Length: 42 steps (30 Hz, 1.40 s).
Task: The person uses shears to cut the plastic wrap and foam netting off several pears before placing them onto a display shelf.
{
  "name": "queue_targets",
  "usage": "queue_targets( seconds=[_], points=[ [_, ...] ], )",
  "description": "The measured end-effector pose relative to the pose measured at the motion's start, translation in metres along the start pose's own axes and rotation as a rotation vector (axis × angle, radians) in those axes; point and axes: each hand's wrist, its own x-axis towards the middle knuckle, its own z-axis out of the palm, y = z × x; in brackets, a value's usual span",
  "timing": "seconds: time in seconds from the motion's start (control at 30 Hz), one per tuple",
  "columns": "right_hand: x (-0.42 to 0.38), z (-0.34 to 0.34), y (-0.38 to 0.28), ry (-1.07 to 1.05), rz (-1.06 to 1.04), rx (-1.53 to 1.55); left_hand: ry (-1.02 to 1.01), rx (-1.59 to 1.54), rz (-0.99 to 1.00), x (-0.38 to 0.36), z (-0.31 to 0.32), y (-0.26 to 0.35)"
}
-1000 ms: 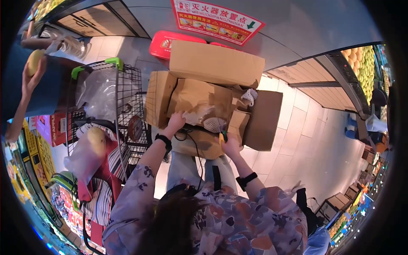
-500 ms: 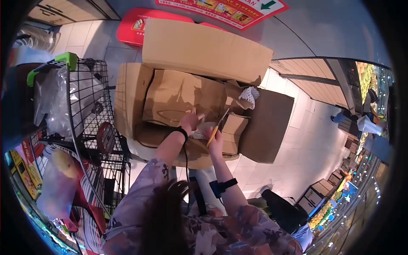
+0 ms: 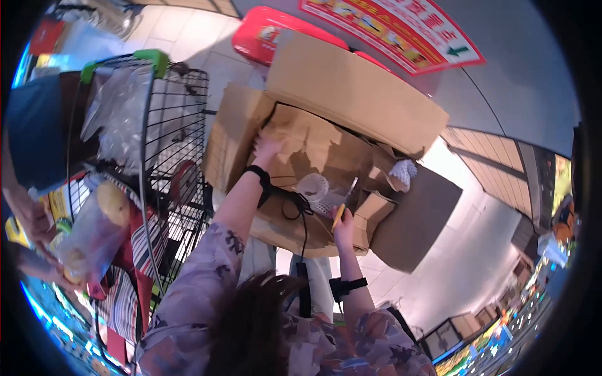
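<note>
While the right hand [image 3: 342, 227] clasps yellow-handled scissors [image 3: 339, 214] over an open carton [image 3: 351, 81], the left hand [image 3: 269, 148], apart, meets a brown sheet [image 3: 313, 136]; grip unclear.
Sheet inside carton: probably light, easily creased; best held by an edge. Scissors likely stiff; hold by handles.

The left hand [image 3: 268, 149] is now up at the left part of the brown paper [image 3: 313, 141], away from its position near the paper's lower edge half a second ago. A round, white-netted item [image 3: 312, 187] shows more fully below the paper. Beside the cart [image 3: 160, 62], another person's hands [image 3: 32, 216], one earlier raised with a yellow fruit, are now low by the plastic bag [image 3: 94, 222].
</note>
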Motion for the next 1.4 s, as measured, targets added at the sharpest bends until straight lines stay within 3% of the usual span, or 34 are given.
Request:
queue_targets(
  seconds=[0.07, 0.13, 0.17, 0.2, 0.27, 0.33, 0.4, 0.47, 0.53, 0.57, 0.63, 0.7, 0.77, 0.8, 0.83, 0.87, 0.9, 0.93, 0.97, 1.0, 1.07, 1.1, 1.13, 1.2, 1.23, 1.27, 1.33, 1.4],
  points=[
    [0.002, 0.002, -0.002, -0.056, 0.073, 0.157, -0.079, -0.028, -0.123, 0.029, 0.006, -0.017],
    [0.006, -0.003, -0.004, -0.084, 0.049, 0.066, -0.063, -0.062, 0.098, 0.056, 0.024, -0.048],
    [0.002, -0.007, -0.01, -0.092, 0.032, -0.023, -0.293, -0.24, 0.177, 0.045, 0.012, -0.043],
    [-0.002, -0.011, -0.016, -0.097, 0.038, -0.031, -0.297, -0.243, 0.167, 0.027, 0.005, -0.038],
    [-0.013, -0.015, -0.051, 0.004, -0.02, 0.08, -0.17, -0.177, 0.523, -0.035, -0.023, -0.014],
    [-0.019, -0.027, -0.069, 0.051, -0.116, 0.067, -0.148, -0.012, 0.704, -0.109, -0.038, 0.0],
    [-0.024, -0.041, -0.088, 0.107, -0.217, 0.048, -0.251, 0.201, 0.902, -0.164, -0.026, 0.0],
    [-0.025, -0.051, -0.111, 0.097, -0.462, 0.293, -0.54, 0.18, 0.879, -0.215, -0.009, 0.008],
    [-0.026, -0.058, -0.137, 0.094, -0.528, 0.257, -0.474, 0.043, 1.059, -0.24, 0.034, 0.007],
    [-0.024, -0.061, -0.147, 0.203, -0.497, 0.095, -0.497, 0.234, 1.165, -0.246, 0.044, 0.016],
    [-0.003, -0.065, -0.135, 0.411, -0.459, -0.242, -0.636, 0.102, 1.148, -0.237, 0.078, 0.02],
    [0.017, -0.076, -0.105, 0.413, -0.431, -0.413, -0.795, -0.081, 1.028, -0.232, 0.069, 0.035],
    [0.025, -0.08, -0.095, 0.393, -0.404, -0.623, -0.893, -0.041, 1.263, -0.2, 0.07, 0.035],
    [0.027, -0.081, -0.093, 0.392, -0.394, -0.627, -1.158, -0.087, 1.302, -0.181, 0.056, 0.046],
    [0.029, -0.082, -0.092, 0.378, -0.366, -0.572, -1.03, 0.221, 1.274, -0.157, 0.057, 0.039],
    [0.032, -0.083, -0.091, 0.369, -0.339, -0.514, -1.123, 0.29, 1.169, -0.122, 0.059, 0.038],
    [0.032, -0.086, -0.09, 0.378, -0.334, -0.522, -0.983, 0.527, 0.994, -0.108, 0.036, 0.051],
    [0.03, -0.088, -0.089, 0.386, -0.323, -0.523, -0.691, 0.532, 0.9, -0.083, 0.048, 0.041],
    [0.029, -0.087, -0.089, 0.38, -0.302, -0.471, -0.427, 0.461, 0.998, -0.064, 0.058, 0.032],
    [0.031, -0.088, -0.089, 0.375, -0.285, -0.417, -0.425, 0.461, 1.004, -0.052, 0.075, 0.03],
    [0.03, -0.094, -0.084, 0.411, -0.297, -0.363, -0.335, 0.155, 0.822, -0.037, 0.11, 0.024],
    [0.029, -0.098, -0.082, 0.437, -0.306, -0.31, -0.229, 0.223, 0.768, -0.034, 0.129, 0.02],
    [0.027, -0.103, -0.084, 0.512, -0.371, -0.347, -0.245, 0.223, 0.766, -0.041, 0.137, 0.026],
    [0.018, -0.118, -0.086, 0.555, -0.377, -0.363, -0.029, 0.272, 0.612, -0.058, 0.145, 0.037],
    [0.011, -0.125, -0.087, 0.552, -0.33, -0.319, 0.086, 0.315, 0.634, -0.052, 0.168, 0.027],
    [0.006, -0.132, -0.086, 0.555, -0.33, -0.309, 0.071, 0.318, 0.62, -0.046, 0.179, 0.02],
    [-0.006, -0.151, -0.076, 0.499, -0.307, -0.261, 0.345, 0.426, 0.765, -0.034, 0.195, 0.005],
    [-0.018, -0.166, -0.079, 0.528, -0.316, -0.408, 0.261, 0.424, 0.735, -0.039, 0.18, 0.004]
  ],
)
